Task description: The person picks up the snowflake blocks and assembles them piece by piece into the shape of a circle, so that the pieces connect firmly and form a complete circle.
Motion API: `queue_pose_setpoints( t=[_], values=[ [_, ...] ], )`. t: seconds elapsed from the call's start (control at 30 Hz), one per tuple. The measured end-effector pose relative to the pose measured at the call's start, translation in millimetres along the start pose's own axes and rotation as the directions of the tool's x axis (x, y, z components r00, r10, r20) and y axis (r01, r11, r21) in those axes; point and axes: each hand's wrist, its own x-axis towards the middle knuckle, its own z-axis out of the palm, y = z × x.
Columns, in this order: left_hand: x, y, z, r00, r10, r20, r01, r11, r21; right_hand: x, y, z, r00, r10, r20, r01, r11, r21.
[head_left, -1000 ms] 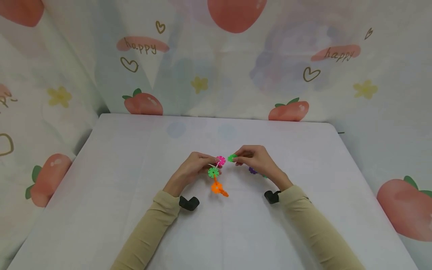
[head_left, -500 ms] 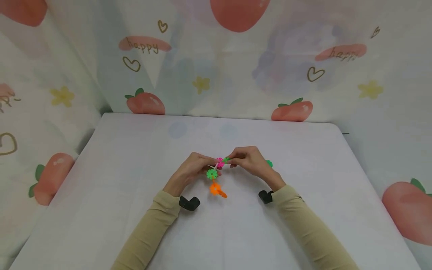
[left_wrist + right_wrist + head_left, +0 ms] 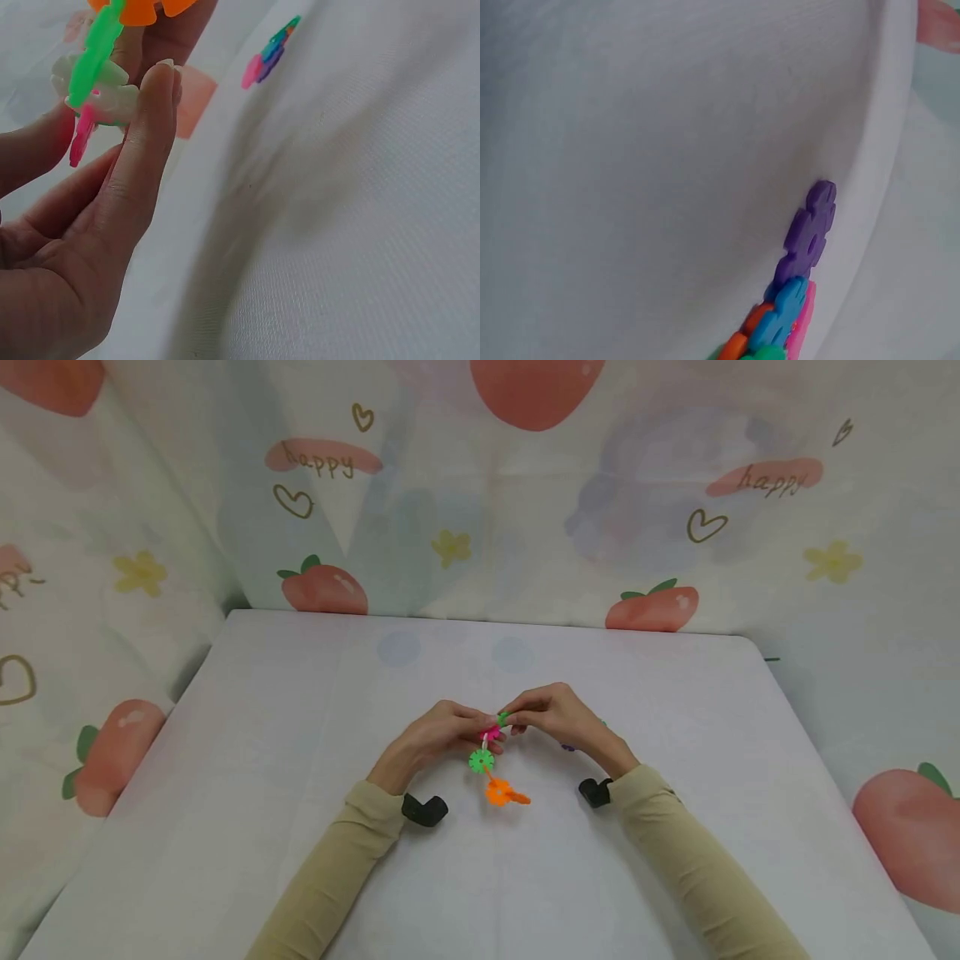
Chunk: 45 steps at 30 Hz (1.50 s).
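My left hand (image 3: 442, 735) pinches a pink notched plastic disc (image 3: 491, 733) between thumb and fingers. From it hangs a short chain: a white disc (image 3: 112, 101), a green disc (image 3: 482, 762) and orange discs (image 3: 498, 792), all raised above the table. Opposite, my right hand (image 3: 558, 718) pinches another green disc (image 3: 504, 718) against the upper edge of the pink one. Whether their slots are joined, I cannot tell. The right wrist view shows none of the right hand.
Several loose discs lie in a pile beyond the right hand, among them a purple disc (image 3: 808, 232) and a blue disc (image 3: 780, 315). The right forearm mostly hides them in the head view. A white cloth (image 3: 300, 693) covers the table; a printed curtain (image 3: 510, 527) hangs behind it.
The right hand has moved left, bringing its green disc from apart to touching the pink disc. The left hand has shifted slightly right, and the hanging chain has swung rightward.
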Motion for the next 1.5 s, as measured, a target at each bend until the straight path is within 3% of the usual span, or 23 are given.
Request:
queue_pose_setpoints(
  t=[0.3,0.67,0.97,1.2,1.4,1.5],
  values=[
    [2.9,0.1,3.4,0.998,-0.045,-0.035,0.046,0.999,0.014,-0.5,0,-2,1.000,-0.025,-0.007,0.025,0.996,-0.088],
    [-4.2,-0.5,-0.4,0.990,-0.059,-0.130,0.066,0.996,0.051,-20.1,9,-24,0.993,0.111,-0.037,-0.116,0.975,-0.192],
    [-8.5,-0.7,-6.5,0.992,-0.037,-0.122,0.041,0.999,0.034,-42.2,27,-50,0.978,0.197,-0.069,-0.209,0.919,-0.336],
    [-7.6,-5.4,-8.5,0.990,-0.033,-0.134,0.039,0.998,0.040,-53.3,39,-52,0.977,0.210,-0.040,-0.209,0.899,-0.386],
    [-7.0,-6.9,-9.0,0.991,-0.029,-0.130,0.033,0.999,0.026,-48.7,40,-45,0.986,0.166,-0.012,-0.155,0.889,-0.430],
    [-6.6,-5.9,-8.6,0.992,-0.025,-0.124,0.028,0.999,0.019,-46.2,39,-44,0.984,0.173,-0.031,-0.170,0.893,-0.417]
  ],
)
